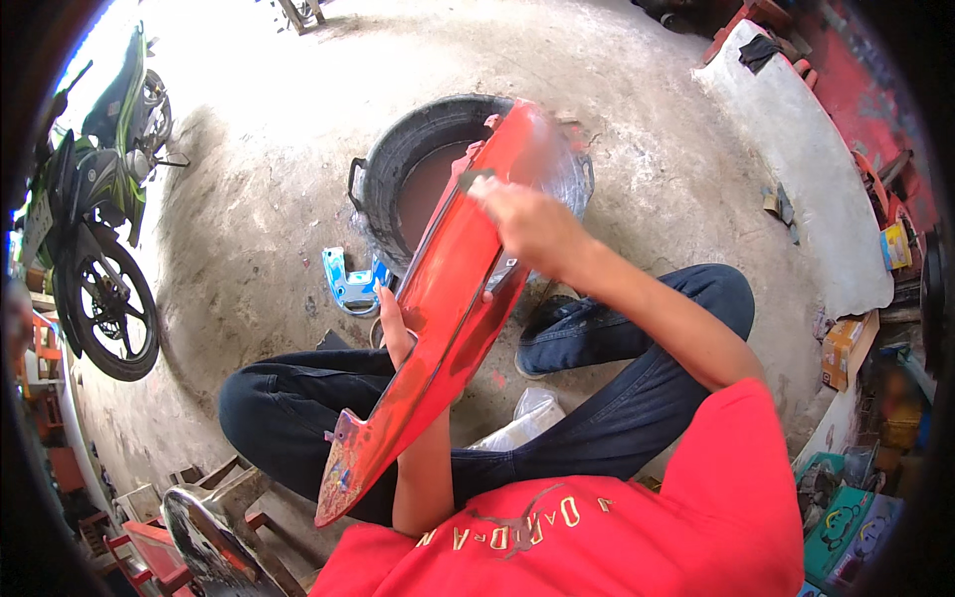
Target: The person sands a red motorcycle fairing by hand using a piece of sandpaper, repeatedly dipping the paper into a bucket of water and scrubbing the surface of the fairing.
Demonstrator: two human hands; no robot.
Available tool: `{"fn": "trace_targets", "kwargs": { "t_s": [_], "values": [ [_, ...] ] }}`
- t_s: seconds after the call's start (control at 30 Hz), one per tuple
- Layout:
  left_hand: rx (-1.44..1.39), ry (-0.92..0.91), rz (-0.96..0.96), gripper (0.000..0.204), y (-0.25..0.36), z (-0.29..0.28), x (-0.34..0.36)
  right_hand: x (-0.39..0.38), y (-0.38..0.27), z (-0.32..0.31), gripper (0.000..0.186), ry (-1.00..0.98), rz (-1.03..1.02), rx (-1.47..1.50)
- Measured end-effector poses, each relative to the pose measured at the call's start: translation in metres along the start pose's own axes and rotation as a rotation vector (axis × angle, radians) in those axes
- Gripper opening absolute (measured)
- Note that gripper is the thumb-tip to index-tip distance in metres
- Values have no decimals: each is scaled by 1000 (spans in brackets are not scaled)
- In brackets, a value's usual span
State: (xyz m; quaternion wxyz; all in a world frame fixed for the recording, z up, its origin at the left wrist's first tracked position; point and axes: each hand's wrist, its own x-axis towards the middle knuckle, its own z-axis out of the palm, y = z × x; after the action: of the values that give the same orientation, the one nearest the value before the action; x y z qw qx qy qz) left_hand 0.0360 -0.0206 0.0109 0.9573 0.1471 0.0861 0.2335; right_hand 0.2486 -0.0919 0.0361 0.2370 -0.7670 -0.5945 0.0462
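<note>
A long red motorcycle body panel (453,264) lies slantwise in front of me, its far end over a black tub of murky water. Its red surface looks wet, with duller patches, and the near tip is scuffed. My left hand (394,326) grips the panel from beneath, thumb at its left edge and a fingertip showing at the right. On the panel's upper part, my right hand (532,227) is closed, pressing a small dark grey piece (474,180) that looks like sandpaper against the surface. Most of that piece is hidden under the fingers.
Beyond the panel stands the black tub (383,164) on the concrete floor. A blue and white plastic part (348,284) lies beside it. A motorcycle (99,199) is parked at left. A cardboard box (846,350) and clutter line the right wall; a wooden stool (214,517) stands near left.
</note>
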Motion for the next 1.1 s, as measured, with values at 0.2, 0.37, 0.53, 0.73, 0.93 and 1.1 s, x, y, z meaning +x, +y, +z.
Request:
{"fn": "trace_targets", "kwargs": {
  "t_s": [0.2, 0.37, 0.53, 0.73, 0.93, 1.1],
  "values": [
    [-206, 11, 59, 62, -2, -37, 6, -33, -61, 15, 41, 148, -543, 1],
    [-131, 74, 25, 83, -2, 3, 3, -6, -23, 0, 42, 52, -241, 26],
    [-624, -109, -157, 83, 0, -18, 1, -38, -69, -2, 42, 46, -513, 75],
    [-189, 141, 77, 87, -5, 0, 3, -25, -47, -1, 41, 7, -317, -19],
    [-121, -24, 48, 87, -4, 4, 3, -21, -30, -3, 45, 80, -277, -79],
    [-55, 40, 77, 100, -7, -30, 6, -26, -42, 2, 44, 51, -392, -89]
  ]
}}
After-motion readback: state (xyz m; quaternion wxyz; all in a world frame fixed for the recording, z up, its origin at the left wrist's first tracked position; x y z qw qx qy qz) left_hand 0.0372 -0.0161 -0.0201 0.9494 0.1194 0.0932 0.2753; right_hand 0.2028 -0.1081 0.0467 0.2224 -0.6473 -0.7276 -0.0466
